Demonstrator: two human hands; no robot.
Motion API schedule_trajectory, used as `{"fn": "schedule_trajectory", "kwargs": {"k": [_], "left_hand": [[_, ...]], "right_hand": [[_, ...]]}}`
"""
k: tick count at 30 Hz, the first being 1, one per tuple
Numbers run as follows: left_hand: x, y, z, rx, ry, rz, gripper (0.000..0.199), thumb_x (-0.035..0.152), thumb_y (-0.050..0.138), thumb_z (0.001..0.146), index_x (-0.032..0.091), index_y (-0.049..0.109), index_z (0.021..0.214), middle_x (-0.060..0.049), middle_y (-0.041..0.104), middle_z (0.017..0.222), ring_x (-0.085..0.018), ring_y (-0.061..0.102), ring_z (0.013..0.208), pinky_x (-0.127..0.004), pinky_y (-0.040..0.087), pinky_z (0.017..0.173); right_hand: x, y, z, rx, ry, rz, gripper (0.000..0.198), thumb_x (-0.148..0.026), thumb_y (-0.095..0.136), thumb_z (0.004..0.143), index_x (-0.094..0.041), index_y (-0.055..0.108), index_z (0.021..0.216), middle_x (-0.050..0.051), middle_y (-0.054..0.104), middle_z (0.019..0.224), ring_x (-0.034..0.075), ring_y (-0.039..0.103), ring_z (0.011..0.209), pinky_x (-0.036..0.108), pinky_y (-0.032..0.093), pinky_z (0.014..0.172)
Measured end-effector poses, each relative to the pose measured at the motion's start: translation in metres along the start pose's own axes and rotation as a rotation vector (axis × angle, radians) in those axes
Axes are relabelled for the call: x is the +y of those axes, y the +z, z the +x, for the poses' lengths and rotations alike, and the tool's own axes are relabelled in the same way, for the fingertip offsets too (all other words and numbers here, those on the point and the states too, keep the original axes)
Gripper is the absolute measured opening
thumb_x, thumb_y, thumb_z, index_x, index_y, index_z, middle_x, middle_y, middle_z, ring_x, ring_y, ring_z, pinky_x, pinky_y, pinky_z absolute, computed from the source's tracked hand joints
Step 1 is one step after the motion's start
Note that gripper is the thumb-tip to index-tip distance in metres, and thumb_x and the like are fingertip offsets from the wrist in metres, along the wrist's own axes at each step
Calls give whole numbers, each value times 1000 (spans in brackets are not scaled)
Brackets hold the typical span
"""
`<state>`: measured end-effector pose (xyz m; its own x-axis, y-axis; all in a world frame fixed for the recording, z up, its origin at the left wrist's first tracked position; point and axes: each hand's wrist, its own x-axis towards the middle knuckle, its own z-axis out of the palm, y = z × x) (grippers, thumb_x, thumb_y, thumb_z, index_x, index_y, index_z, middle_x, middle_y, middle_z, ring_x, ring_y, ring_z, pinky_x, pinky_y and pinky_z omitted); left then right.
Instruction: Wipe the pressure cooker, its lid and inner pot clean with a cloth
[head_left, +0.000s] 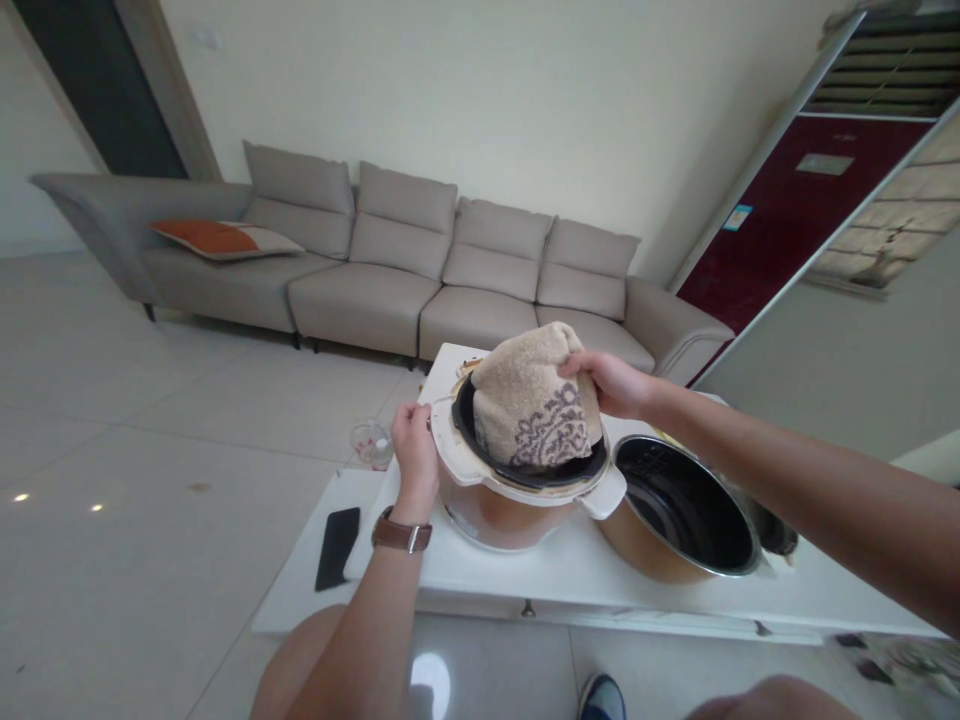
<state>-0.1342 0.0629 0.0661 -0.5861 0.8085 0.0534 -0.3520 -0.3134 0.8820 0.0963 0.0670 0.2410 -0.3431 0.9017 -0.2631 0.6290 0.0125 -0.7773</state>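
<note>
A beige towel [517,385] with a dark floral pattern is bunched over the opening of an electric cooker [457,450]. The cooker has a white rim, a black inner edge and a brownish body, and stands on a white table. My right hand [609,383] pinches the towel's upper right side. On the left, my left hand [415,445] is closed at the side of the cooker's white rim, with its fingertips partly hidden. Right of the cooker sits an inner pot [679,510], black inside and golden-brown outside.
The white table [480,585] has drawers along its near side. A dark phone-like slab [337,548] lies at its lower left. Beyond stand a grey sofa [360,300] with an orange and white cushion [217,238] and a dark red air conditioner [802,200]. A clear bowl [370,440] shows beside the table.
</note>
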Motion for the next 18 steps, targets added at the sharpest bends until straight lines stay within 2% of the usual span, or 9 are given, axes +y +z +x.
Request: {"fn": "schedule_trajectory", "kwargs": {"k": [4,7,9,11,14,16,18], "left_hand": [[23,3,1,21,155,-12,12,28,67,73,19,63,81,0,63,83,-15,60,82,-26,47,78],[48,8,-9,-120,172,-202,15,28,71,75,19,68,87,-5,70,96,-19,66,97,-32,50,92],[65,13,-21,-268,49,-370,18,30,71,78,19,70,92,-8,73,103,-22,69,104,-35,52,96],[80,18,-35,-416,-158,-470,23,36,69,82,19,72,96,-10,75,107,-27,69,112,-39,53,98],[94,24,-56,-591,-470,-523,37,49,62,90,17,74,105,-13,77,110,-34,67,122,-48,54,101],[97,25,-69,-661,-583,-573,48,55,56,94,17,73,117,-14,77,117,-36,64,129,-52,52,106],[96,23,-81,-686,-617,-648,53,59,52,96,20,70,128,-13,75,126,-35,60,134,-53,49,110]], "right_hand": [[-12,-8,-18,25,-50,-17,47,-33,52,79,-10,67,117,17,79,95,33,71,91,51,54,95],[-20,-12,-32,38,-105,-105,48,-32,52,80,-10,68,119,17,78,94,35,70,95,52,52,97],[-25,-12,-39,50,-142,-176,47,-32,52,80,-11,69,118,15,78,92,35,70,97,52,51,97],[-29,-8,-44,47,-180,-207,45,-32,53,80,-11,70,116,14,77,88,35,69,97,52,50,96],[-35,2,-49,37,-218,-138,43,-34,53,80,-12,70,113,13,75,81,35,69,93,50,51,94],[-38,7,-54,49,-223,-64,44,-36,52,81,-12,70,113,12,75,79,34,70,89,49,53,91],[-40,9,-60,62,-212,-9,45,-38,50,82,-13,70,113,11,74,78,33,70,85,48,54,88]]}}
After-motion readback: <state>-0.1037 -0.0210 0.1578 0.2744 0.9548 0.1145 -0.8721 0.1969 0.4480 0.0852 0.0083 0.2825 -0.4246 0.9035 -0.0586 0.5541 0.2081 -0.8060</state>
